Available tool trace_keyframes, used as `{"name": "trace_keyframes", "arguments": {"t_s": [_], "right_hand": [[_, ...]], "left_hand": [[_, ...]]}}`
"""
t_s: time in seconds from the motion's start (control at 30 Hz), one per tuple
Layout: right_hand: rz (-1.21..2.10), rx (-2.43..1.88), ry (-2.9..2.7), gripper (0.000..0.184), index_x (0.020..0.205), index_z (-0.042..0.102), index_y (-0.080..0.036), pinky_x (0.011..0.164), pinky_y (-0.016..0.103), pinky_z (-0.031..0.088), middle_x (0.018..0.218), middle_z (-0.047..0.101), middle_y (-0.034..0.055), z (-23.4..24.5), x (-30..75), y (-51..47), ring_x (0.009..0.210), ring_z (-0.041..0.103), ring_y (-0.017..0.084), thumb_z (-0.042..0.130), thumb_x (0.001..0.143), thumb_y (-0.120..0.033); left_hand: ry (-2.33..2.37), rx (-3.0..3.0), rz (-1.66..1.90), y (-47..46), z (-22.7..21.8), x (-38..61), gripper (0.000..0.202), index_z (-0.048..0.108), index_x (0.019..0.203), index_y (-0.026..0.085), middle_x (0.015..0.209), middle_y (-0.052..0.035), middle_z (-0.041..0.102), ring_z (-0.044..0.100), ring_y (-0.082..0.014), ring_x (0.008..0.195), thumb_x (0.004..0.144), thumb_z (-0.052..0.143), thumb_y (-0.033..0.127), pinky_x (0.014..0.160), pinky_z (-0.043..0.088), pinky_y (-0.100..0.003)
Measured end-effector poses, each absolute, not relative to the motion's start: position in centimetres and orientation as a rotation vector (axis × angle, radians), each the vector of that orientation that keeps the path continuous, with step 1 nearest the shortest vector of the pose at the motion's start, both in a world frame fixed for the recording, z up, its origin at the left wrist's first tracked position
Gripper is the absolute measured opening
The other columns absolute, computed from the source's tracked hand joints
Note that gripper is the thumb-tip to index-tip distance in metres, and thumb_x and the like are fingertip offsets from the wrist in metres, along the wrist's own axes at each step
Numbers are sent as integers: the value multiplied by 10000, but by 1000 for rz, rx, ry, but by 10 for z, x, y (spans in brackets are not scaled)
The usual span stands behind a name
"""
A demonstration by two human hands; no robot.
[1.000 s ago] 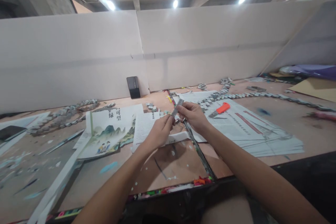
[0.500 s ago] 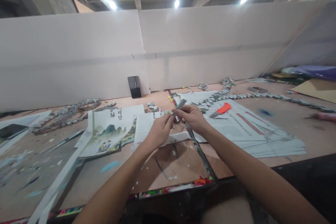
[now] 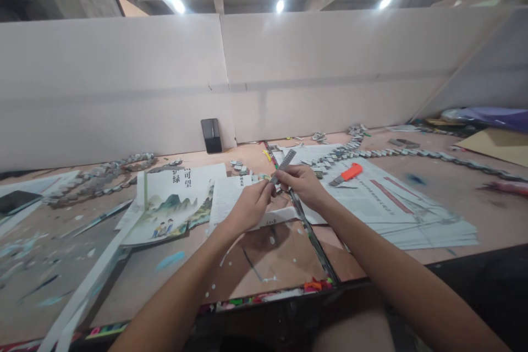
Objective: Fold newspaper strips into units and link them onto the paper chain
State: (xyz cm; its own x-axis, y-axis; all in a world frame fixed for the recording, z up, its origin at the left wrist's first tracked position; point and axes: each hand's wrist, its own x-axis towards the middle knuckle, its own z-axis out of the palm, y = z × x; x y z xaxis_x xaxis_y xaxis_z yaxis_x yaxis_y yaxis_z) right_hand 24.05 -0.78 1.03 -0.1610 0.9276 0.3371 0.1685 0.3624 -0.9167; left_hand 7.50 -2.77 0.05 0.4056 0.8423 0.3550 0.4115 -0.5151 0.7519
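Observation:
A narrow strip of printed newspaper [image 3: 286, 160] slants up from between my fingertips. My right hand [image 3: 305, 184] pinches it with thumb and fingers. My left hand [image 3: 252, 204] is closed round its lower end, touching the right fingertips; that end is mostly hidden. Beyond the hands lies a chain of folded paper pieces [image 3: 383, 152], stretching to the right. An orange utility knife [image 3: 350, 172] with its blade showing rests on the newspaper sheets [image 3: 381, 209] to the right of my right hand. A printed page with painted mountains [image 3: 175, 212] lies left of my left hand.
A phone [image 3: 212, 136] leans on the white partition [image 3: 124, 82]. Another dark phone [image 3: 18, 202] lies at far left, near a pile of folded paper chain [image 3: 99, 179] and a long blade-like tool [image 3: 99, 218]. Long white paper strips [image 3: 88, 286] hang over the table's front edge.
The paper strip stands a little higher and more of its printed face shows. Both hands stay together in nearly the same place. The view has shifted slightly.

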Motion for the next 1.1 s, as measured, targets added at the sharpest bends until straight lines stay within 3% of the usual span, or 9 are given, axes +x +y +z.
{"name": "trace_keyframes", "arguments": {"t_s": [0.27,0.5,1.1], "right_hand": [[900,-982,-1537,325,669,688,-138,508,242,367,534,550,1,16,238,-12,523,467,107,660,710,-459],[1006,-944,-1563,312,768,730,-143,551,252,420,694,678,52,15,241,-11,615,554,136,710,671,-438],[839,-943,-1499,303,583,641,-150,551,256,357,545,546,-3,12,245,-7,555,464,113,682,712,-421]], "left_hand": [[1061,2051,1000,-28,4,76,378,545,790,184,597,15,483,476,-148,580,929,311,446,551,349,-245],[1072,2078,1008,-29,4,75,364,579,810,177,617,8,525,487,-146,587,925,328,414,548,357,-238],[1079,2047,1006,-31,8,74,368,602,787,182,482,38,473,467,-131,500,926,355,416,535,344,-231]]}}
